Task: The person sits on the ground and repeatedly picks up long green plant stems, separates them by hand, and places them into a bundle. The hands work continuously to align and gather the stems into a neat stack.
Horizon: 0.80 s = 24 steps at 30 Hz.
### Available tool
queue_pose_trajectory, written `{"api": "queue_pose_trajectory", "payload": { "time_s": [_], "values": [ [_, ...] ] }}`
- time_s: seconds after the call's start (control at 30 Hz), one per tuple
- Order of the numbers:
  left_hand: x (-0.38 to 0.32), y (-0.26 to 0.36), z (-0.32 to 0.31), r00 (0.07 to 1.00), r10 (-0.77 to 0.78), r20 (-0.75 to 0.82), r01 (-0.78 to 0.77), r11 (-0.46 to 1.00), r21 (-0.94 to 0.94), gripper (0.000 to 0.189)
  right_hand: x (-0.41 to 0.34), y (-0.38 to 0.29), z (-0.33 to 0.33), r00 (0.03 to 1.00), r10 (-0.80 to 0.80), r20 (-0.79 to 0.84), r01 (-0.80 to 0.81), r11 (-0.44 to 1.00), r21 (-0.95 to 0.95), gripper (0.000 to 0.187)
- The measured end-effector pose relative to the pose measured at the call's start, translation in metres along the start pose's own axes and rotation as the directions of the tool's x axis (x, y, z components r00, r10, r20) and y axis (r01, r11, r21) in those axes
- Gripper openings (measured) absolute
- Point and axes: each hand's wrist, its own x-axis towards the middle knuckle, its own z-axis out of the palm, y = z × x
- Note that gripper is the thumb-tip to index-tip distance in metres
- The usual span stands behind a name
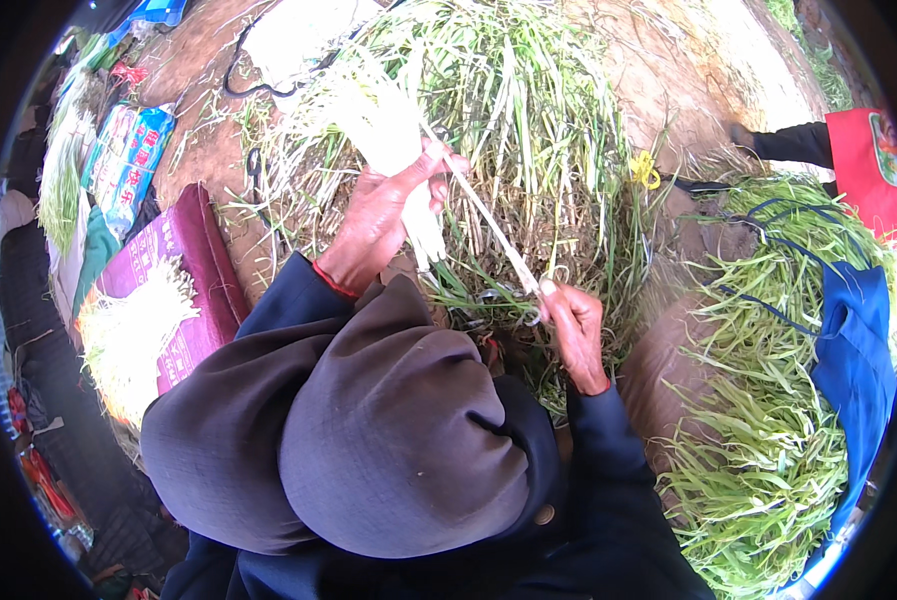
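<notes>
My left hand (pixel 373 214) is wrapped around a bunch of pale leafy stalks (pixel 377 127), washed out by bright light. Its cut ends stick out below the palm. One long single stalk (pixel 489 214) runs down from my left thumb to my right hand (pixel 577 330), which pinches its lower end between thumb and fingers. Under and beyond both hands spreads a big heap of green stalks (pixel 523 105) with soiled, root-like lower ends. Dark sleeves and grey-brown cloth over my body cover the near part of the view.
A purple printed sack (pixel 182 337) on the left bears a bunch of pale stalks (pixel 129 322). Behind it lies a blue printed package (pixel 129 169). Right of me are loose green leaves (pixel 763 435), a blue cloth (pixel 853 330) and a yellow tie (pixel 643 170). Another person's dark sleeve or leg (pixel 793 144) shows at far right.
</notes>
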Motion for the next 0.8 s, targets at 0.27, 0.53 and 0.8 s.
{"api": "queue_pose_trajectory", "payload": {
  "time_s": [0.27,0.53,0.8],
  "values": [
    [0.0,0.007,-0.002,1.0,0.021,-0.007,-0.021,0.999,-0.026,0.014,-0.036,0.024,-0.055,0.991,0.123,-0.045,-0.127,0.988,-0.089,0.037],
    [0.008,0.013,-0.012,0.998,0.063,-0.012,-0.063,0.994,-0.092,0.013,-0.045,0.045,-0.089,0.992,-0.118,-0.054,-0.006,0.373,-0.928,0.013],
    [0.008,0.006,-0.008,0.999,-0.003,0.051,0.008,0.994,-0.111,0.018,0.01,-0.013,-0.013,0.973,-0.183,-0.144,0.113,0.912,-0.395,0.028]
  ]
}}
